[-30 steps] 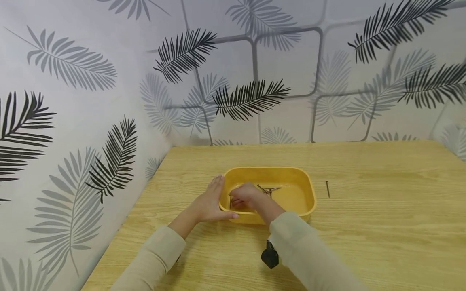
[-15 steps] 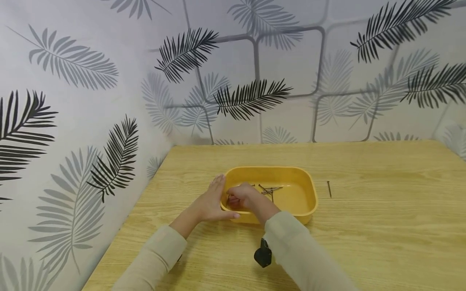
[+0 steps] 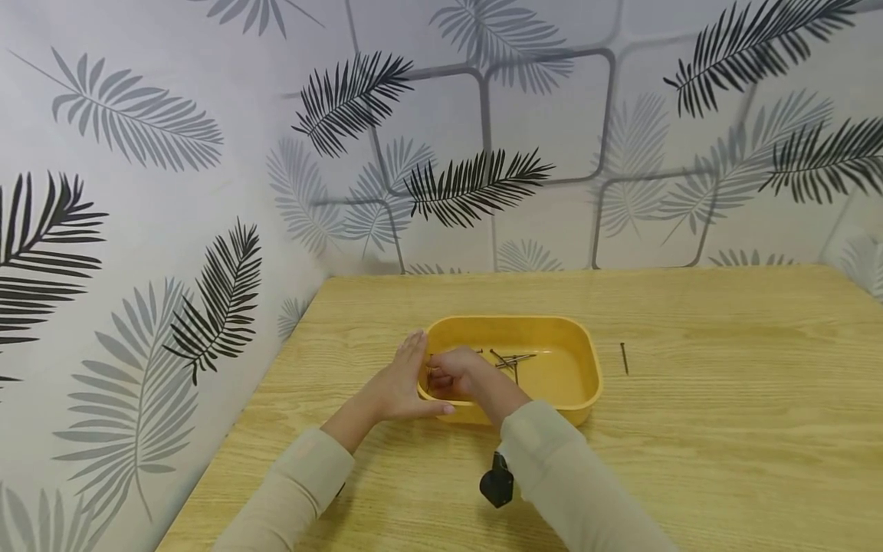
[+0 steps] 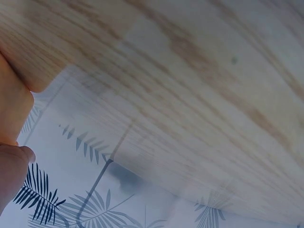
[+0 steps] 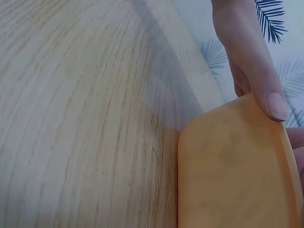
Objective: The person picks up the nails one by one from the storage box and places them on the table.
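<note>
A yellow plastic tub (image 3: 559,379) stands on the wooden table. My left hand (image 3: 396,387) grips its left end, fingers along the side and thumb over the front rim. In the right wrist view that thumb (image 5: 273,102) lies on the rim. Inside the tub, at the left end, my right hand (image 3: 464,369) has curled fingers and pinches a thin dark nail (image 3: 428,377), partly hidden by the hand. Several more nails (image 3: 513,360) lie loosely crossed on the tub floor just right of this hand.
One dark nail (image 3: 624,359) lies on the table (image 3: 724,414) right of the tub. A black device (image 3: 497,487) hangs below the right sleeve. Walls with a leaf print (image 3: 476,188) border the table at the back and left.
My right hand has shifted slightly left inside the tub, the nail at its fingers moving left with it. More of the loose nails now show. My left hand keeps its grip on the tub.
</note>
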A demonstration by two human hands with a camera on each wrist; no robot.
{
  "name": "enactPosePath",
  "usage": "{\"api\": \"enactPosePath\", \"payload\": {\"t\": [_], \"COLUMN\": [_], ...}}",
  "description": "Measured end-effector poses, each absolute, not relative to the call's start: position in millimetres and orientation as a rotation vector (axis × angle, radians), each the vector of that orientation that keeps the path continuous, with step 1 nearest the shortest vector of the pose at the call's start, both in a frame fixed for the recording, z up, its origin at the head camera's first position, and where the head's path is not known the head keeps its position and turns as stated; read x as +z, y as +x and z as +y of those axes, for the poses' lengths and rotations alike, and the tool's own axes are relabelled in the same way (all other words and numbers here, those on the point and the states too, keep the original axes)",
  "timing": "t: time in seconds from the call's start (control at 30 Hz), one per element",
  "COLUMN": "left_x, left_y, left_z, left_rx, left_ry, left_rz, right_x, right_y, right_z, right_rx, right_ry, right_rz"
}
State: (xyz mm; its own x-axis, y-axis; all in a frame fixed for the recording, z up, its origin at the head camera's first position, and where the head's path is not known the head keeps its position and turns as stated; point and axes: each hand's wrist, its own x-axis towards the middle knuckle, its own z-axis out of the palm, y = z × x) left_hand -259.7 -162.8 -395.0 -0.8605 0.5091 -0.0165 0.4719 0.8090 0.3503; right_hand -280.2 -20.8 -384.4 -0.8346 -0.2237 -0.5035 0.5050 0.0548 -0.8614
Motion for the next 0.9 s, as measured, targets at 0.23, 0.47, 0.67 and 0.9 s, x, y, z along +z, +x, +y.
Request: {"api": "enactPosePath", "payload": {"t": [0.23,0.47,0.67,0.9], "left_x": [-394.5,-394.8,-394.2,-394.9], "left_y": [-259.9,-260.2,-259.8,-259.3], "left_z": [-162.6,-162.3,-162.3,-162.1], "left_rx": [0.507,0.522,0.545,0.554], "left_ry": [0.789,0.784,0.776,0.776], "left_rz": [2.892,2.888,2.878,2.885], "right_x": [-382.9,-381.5,-380.6,-381.6], "right_y": [-279.1,-278.3,-278.2,-278.8], "right_z": [-22.5,-22.3,-22.4,-22.2], "right_rx": [-1.878,-1.878,-1.887,-1.872], "right_ry": [0.278,0.253,0.248,0.232], "right_rz": [1.785,1.768,1.737,1.747]}}
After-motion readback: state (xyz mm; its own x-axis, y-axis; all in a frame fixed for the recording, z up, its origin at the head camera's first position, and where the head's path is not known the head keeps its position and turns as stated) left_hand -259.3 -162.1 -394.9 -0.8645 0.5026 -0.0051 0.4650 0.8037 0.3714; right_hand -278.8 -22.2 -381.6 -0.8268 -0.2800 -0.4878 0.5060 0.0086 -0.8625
